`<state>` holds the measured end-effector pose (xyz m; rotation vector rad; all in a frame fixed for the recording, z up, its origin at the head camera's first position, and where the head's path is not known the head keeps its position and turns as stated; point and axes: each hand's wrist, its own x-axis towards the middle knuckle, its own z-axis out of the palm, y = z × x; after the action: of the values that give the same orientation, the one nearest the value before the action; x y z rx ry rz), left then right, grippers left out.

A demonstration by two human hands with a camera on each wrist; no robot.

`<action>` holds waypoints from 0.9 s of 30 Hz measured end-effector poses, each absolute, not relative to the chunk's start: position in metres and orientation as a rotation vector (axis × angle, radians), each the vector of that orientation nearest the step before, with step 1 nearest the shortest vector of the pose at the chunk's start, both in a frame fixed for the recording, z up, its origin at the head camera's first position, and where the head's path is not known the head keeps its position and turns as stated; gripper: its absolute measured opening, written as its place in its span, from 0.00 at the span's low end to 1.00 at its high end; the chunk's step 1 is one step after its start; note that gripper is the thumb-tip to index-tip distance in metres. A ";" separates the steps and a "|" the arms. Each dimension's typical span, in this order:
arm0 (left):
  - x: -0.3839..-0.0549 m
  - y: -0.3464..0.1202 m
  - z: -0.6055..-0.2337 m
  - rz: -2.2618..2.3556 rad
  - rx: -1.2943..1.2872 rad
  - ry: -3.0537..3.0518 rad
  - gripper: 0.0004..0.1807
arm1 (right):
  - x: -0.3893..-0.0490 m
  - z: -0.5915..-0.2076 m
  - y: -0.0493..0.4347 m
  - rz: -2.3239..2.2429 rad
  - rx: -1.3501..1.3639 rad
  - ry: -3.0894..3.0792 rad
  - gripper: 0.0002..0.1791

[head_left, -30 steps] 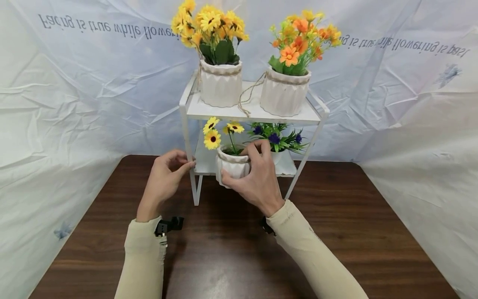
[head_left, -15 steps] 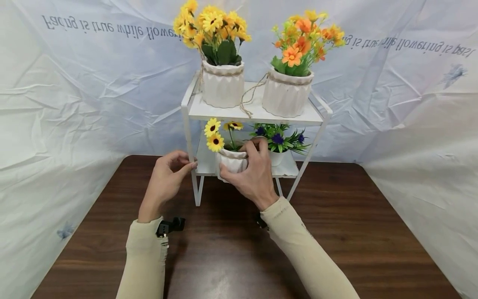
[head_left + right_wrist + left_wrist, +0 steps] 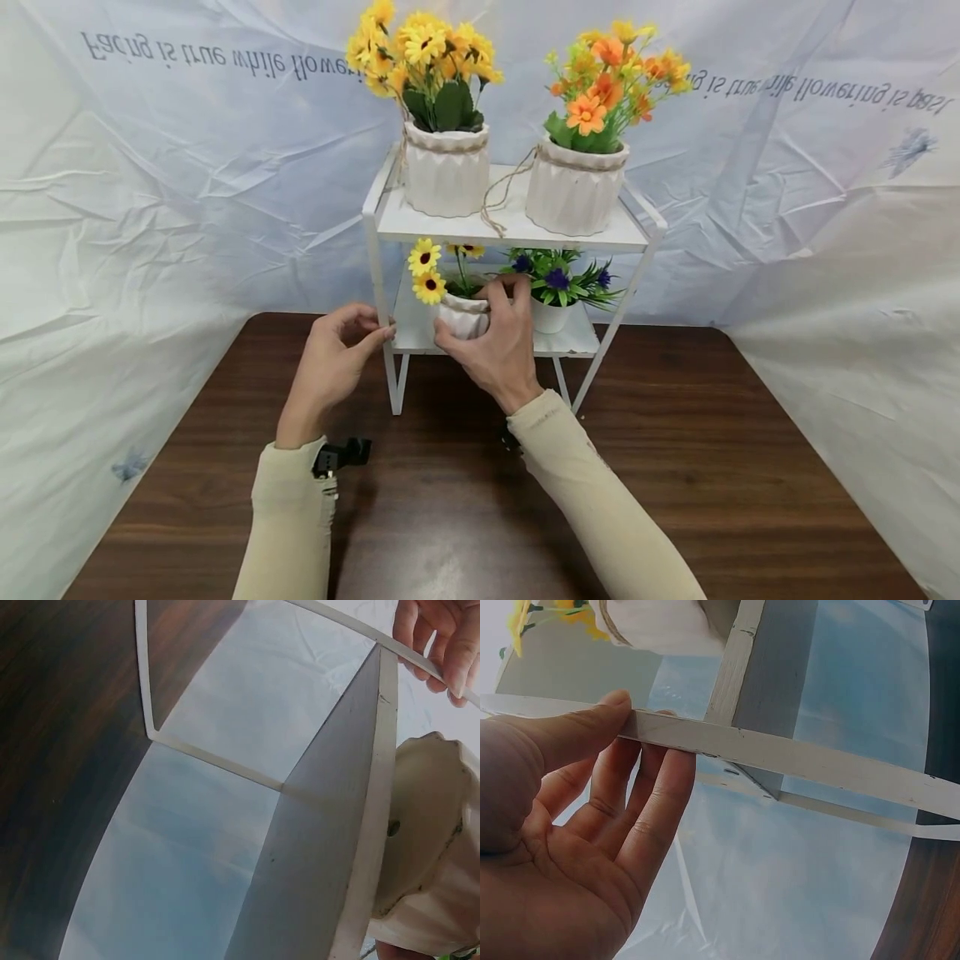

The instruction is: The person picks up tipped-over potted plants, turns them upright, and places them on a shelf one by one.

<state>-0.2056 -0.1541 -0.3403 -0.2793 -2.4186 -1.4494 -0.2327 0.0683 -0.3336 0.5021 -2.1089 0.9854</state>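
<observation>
My right hand (image 3: 501, 350) grips a white fluted flowerpot (image 3: 465, 321) by its rim and side, at the front of the lower shelf (image 3: 558, 343). Yellow flowers with dark centres (image 3: 427, 271) rise from the pot. In the right wrist view, the base of the flowerpot (image 3: 420, 825) shows a drain hole, next to the shelf's front edge (image 3: 371, 802). Whether the base touches the shelf cannot be told. My left hand (image 3: 326, 367) pinches the left front post of the white rack; in the left wrist view the thumb lies across the post (image 3: 780, 752), fingers behind it.
Beside the held pot stands a smaller white pot with purple flowers (image 3: 555, 283). Two larger pots, one with yellow flowers (image 3: 446, 175) and one with orange flowers (image 3: 576, 187), occupy the upper shelf. A twine end (image 3: 491, 208) hangs between them. The rack stands on a dark wooden table (image 3: 465, 500).
My right hand has carried the flowerpot a little left and back, deeper between the shelves. More of the purple-flowered pot now shows. My left hand keeps its hold on the post.
</observation>
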 end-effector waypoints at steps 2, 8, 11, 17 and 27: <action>-0.206 -0.154 -0.340 -1.450 -0.284 -2.417 0.08 | -0.234 -0.334 0.068 0.992 0.503 -2.103 0.25; -0.206 -0.155 -0.339 -1.451 -0.298 -2.401 0.08 | -0.239 -0.336 0.066 1.005 0.525 -2.085 0.24; -0.206 -0.156 -0.340 -1.446 -0.292 -2.408 0.08 | -0.241 -0.337 0.064 0.995 0.532 -2.085 0.24; -0.206 -0.156 -0.340 -1.450 -0.288 -2.416 0.09 | -0.245 -0.338 0.061 0.975 0.538 -2.091 0.26; -0.204 -0.155 -0.338 -1.477 -0.293 -2.417 0.10 | -0.248 -0.338 0.055 1.013 0.525 -2.161 0.28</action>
<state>-0.2043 -0.1551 -0.3383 -0.2925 -2.4165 -1.4765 -0.2477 0.0547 -0.3376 0.5247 -2.1610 1.0134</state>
